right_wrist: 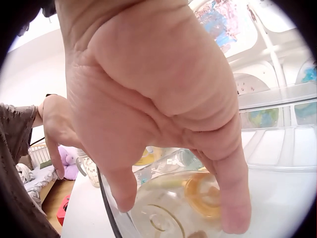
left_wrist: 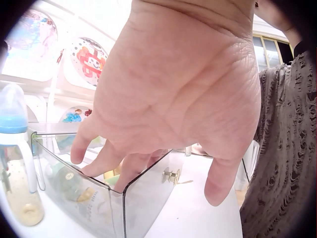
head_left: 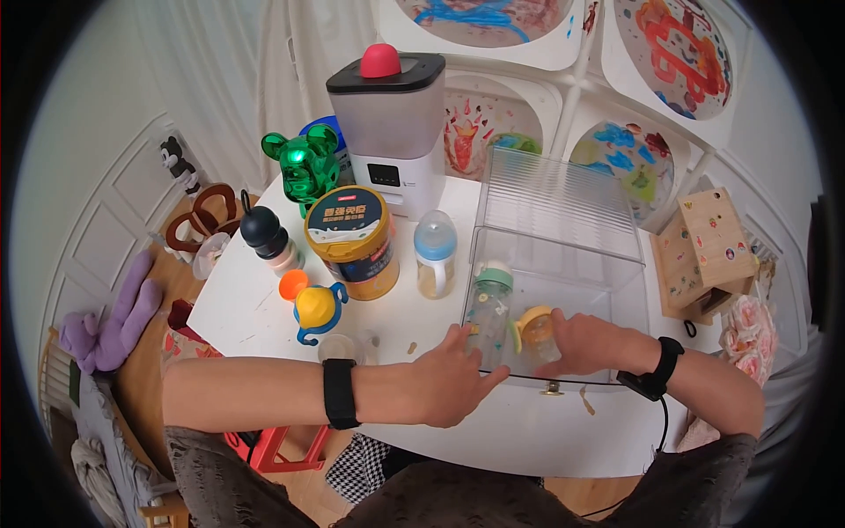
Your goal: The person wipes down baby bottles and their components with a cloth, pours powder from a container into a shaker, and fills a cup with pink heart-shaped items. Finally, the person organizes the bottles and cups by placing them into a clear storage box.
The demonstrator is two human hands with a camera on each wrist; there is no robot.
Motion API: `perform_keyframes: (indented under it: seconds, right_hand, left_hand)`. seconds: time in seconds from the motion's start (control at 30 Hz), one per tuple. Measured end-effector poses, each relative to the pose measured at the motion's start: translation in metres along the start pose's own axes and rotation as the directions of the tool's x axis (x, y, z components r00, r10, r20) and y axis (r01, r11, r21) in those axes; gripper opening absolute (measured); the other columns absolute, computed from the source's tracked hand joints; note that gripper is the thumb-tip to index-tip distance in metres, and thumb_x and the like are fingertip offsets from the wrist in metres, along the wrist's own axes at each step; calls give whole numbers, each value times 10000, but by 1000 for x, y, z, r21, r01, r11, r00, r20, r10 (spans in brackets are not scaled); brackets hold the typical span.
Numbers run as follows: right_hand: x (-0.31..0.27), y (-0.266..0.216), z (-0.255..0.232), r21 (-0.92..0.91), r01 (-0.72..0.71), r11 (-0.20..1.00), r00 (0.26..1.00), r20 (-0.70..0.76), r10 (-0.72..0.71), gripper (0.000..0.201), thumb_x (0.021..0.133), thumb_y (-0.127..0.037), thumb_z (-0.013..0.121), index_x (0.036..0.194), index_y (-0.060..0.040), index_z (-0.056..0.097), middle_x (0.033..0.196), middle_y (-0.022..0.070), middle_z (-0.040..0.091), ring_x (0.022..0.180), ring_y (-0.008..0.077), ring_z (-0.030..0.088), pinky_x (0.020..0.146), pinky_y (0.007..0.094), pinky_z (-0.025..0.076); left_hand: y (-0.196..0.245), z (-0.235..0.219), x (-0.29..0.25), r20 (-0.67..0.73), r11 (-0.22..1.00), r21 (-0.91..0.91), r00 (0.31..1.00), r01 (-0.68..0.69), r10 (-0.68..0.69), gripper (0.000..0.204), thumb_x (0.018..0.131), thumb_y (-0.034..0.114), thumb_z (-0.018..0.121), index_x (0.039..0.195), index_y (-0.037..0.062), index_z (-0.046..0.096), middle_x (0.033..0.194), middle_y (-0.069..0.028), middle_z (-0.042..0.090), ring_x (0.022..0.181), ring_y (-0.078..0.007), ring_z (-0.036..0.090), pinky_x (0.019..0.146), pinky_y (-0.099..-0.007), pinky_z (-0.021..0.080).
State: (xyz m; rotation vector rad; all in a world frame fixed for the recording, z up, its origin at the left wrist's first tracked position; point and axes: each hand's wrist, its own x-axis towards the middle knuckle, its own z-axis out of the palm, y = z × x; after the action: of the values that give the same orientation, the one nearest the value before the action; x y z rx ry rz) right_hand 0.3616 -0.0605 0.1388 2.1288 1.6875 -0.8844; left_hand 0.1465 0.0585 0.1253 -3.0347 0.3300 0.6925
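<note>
A clear lidded box (head_left: pixel 581 264) stands on the white table. Inside it, at the left, lies a clear bottle with a green cap (head_left: pixel 491 308). My left hand (head_left: pixel 444 378) reaches over the box's front left corner, its fingertips at the lower end of that bottle. In the left wrist view the left hand (left_wrist: pixel 173 84) has its fingers spread and thumb pointing down. My right hand (head_left: pixel 585 343) is inside the box and holds a clear cup with a yellow handle (head_left: pixel 537 330). In the right wrist view the cup's round base (right_wrist: pixel 158 220) shows between thumb and finger.
Left of the box stand a baby bottle with a blue collar (head_left: pixel 436 255), a yellow tub (head_left: pixel 356 246), a yellow-and-blue cup (head_left: pixel 317 308) and a black-topped bottle (head_left: pixel 264 236). Behind are a dispenser (head_left: pixel 387 123) and a green bear figure (head_left: pixel 301 167). A wooden house (head_left: pixel 704 246) sits at right.
</note>
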Motion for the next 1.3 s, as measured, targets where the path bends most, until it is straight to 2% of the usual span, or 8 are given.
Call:
perform_keyframes:
  seconds: [0.33, 0.5, 0.63, 0.73, 0.9, 0.93, 1.0, 1.3]
  right_hand:
    - [30, 37, 12, 106, 62, 992, 998, 15, -64, 916, 844, -566, 749, 1235, 184, 398, 870, 253, 691, 794, 379, 717, 717, 394, 567]
    - [23, 22, -13, 145, -207, 967, 965, 195, 177, 976, 830, -636, 741, 1249, 175, 395, 906, 229, 675, 776, 311, 722, 650, 352, 580]
    - [26, 23, -19, 55, -212, 976, 954, 227, 195, 1051, 814, -639, 754, 1314, 195, 355, 1014, 248, 655, 778, 308, 717, 659, 338, 593]
    - [35, 41, -8, 303, -255, 918, 939, 305, 160, 1147, 766, -615, 816, 1433, 146, 276, 1030, 239, 685, 849, 277, 729, 709, 328, 580]
    - [39, 50, 1, 521, -297, 800, 944, 288, 163, 1106, 776, -401, 875, 1433, 217, 234, 1117, 257, 622, 900, 302, 709, 754, 347, 615]
    - [39, 52, 0, 521, -293, 802, 944, 288, 159, 1106, 776, -401, 875, 1433, 217, 234, 1117, 257, 622, 900, 302, 709, 754, 347, 615]
    - [37, 55, -7, 670, -284, 686, 945, 315, 83, 1027, 820, -276, 853, 1444, 224, 208, 1091, 256, 633, 899, 295, 714, 769, 340, 618]
    - [25, 38, -13, 798, -226, 559, 974, 202, 106, 746, 878, -91, 770, 1384, 181, 294, 997, 208, 622, 835, 276, 736, 773, 346, 634]
  left_hand:
    - [-2, 7, -14, -19, 998, -58, 999, 27, -28, 813, 887, 343, 726, 1530, 41, 331, 1451, -244, 483, 1441, -551, 301, 1132, -668, 276]
    - [-3, 5, -28, -125, 992, -121, 990, 48, -63, 755, 912, 314, 709, 1520, 50, 348, 1495, -227, 433, 1465, -487, 305, 1132, -651, 299]
    - [-8, -25, -76, -248, 977, -212, 965, 27, -81, 669, 917, 279, 709, 1478, 53, 424, 1442, -203, 495, 1426, -435, 390, 1132, -578, 348]
    - [-20, -42, -113, -364, 942, -309, 900, 127, -241, 576, 902, 225, 727, 1402, 41, 508, 1371, -179, 557, 1320, -367, 515, 1098, -488, 416]
    - [-52, -18, -158, -589, 768, -542, 498, 342, -637, 478, 863, 180, 747, 1271, 32, 546, 1228, -168, 580, 1101, -349, 628, 923, -402, 530]
    - [-59, -7, -164, -588, 766, -541, 496, 346, -639, 478, 863, 180, 747, 1271, 32, 546, 1228, -168, 580, 1101, -349, 628, 923, -402, 530]
    - [-70, 17, -172, -452, 579, -658, 361, 482, -815, 535, 893, 258, 752, 1320, 47, 509, 1272, -197, 531, 1121, -357, 616, 963, -412, 515]
    - [-94, 54, -167, -216, 494, -694, 504, 523, -836, 832, 864, 466, 779, 1467, 44, 391, 1391, -253, 451, 1228, -404, 580, 1037, -439, 491]
